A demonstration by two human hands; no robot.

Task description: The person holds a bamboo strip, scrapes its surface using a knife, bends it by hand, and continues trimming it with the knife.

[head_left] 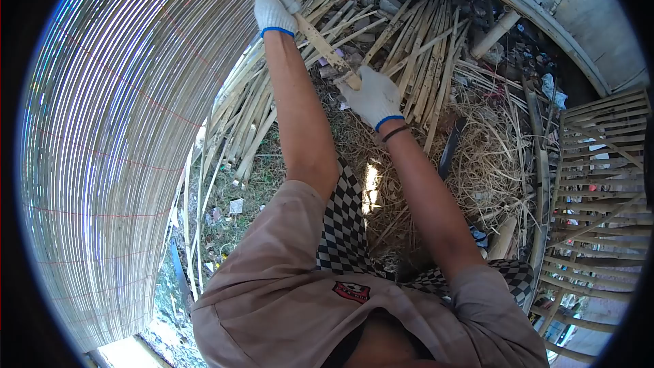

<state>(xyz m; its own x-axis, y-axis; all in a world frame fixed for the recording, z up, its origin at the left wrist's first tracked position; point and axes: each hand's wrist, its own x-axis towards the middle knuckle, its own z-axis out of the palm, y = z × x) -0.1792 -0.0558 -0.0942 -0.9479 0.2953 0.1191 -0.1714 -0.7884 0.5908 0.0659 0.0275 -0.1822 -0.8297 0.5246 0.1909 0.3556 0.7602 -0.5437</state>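
A flat bamboo strip (319,42) slants between my two gloved hands. My left hand (274,12), in a white knit glove with a blue cuff, is closed around its upper end at the top of the view. Lower and to the right, my right hand (372,95), gloved the same way, is closed at the strip's lower end; its fingertips are partly hidden. Split bamboo strips (429,54) lie in a pile just beyond my right hand, and more strips (248,116) lie to the left under my left forearm. A dark blade (451,148) rests beside my right forearm.
A slatted bamboo blind (116,129) hangs along the left. Curly bamboo shavings (487,163) cover the ground at right. A bamboo slat rack (603,197) stands at the far right, and a bamboo pole (496,34) juts out at upper right.
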